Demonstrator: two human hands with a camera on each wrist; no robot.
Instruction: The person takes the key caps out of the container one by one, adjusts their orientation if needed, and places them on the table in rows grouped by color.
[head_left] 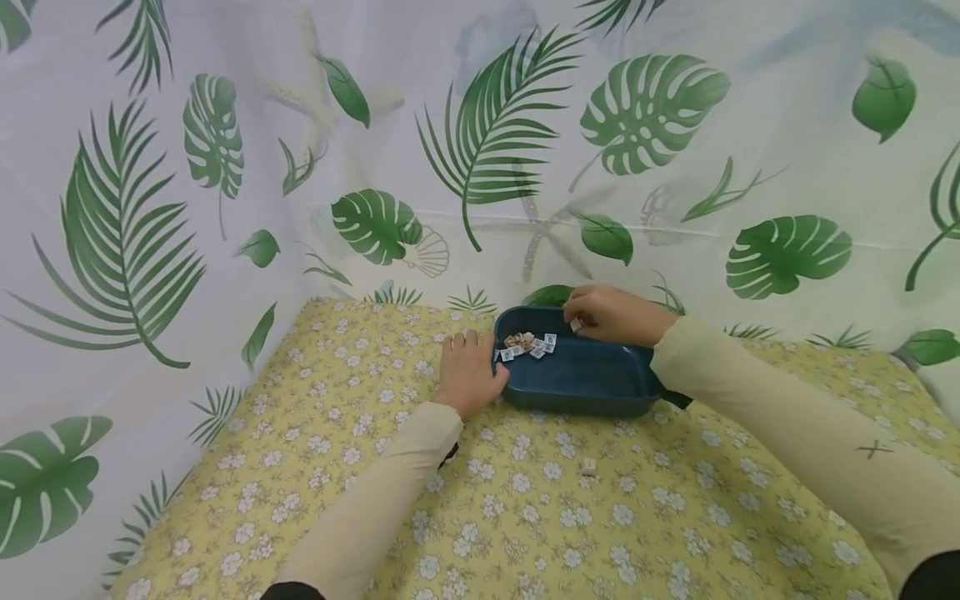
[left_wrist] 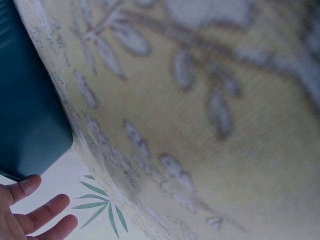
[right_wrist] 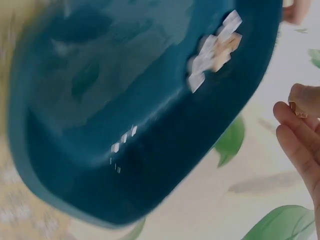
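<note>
My right hand (head_left: pixel 615 314) is over the far right rim of a dark blue tray (head_left: pixel 577 375), pinching a small tile (right_wrist: pixel 299 111) between thumb and fingertips. The tile's pale face (head_left: pixel 576 325) shows in the head view. Inside the tray, at its left end, lie several small tiles: white printed ones (head_left: pixel 537 348) and a light brown cluster (head_left: pixel 519 340). My left hand (head_left: pixel 467 371) rests against the tray's left end, fingers extended and apart. In the left wrist view its fingers (left_wrist: pixel 47 214) are straight, with one fingertip right at the tray's edge.
A single beige tile (head_left: pixel 589 467) lies on the yellow floral tablecloth (head_left: pixel 480 517) in front of the tray. Behind the table hangs a white curtain (head_left: pixel 420 150) with green leaf prints, close to the tray's far side.
</note>
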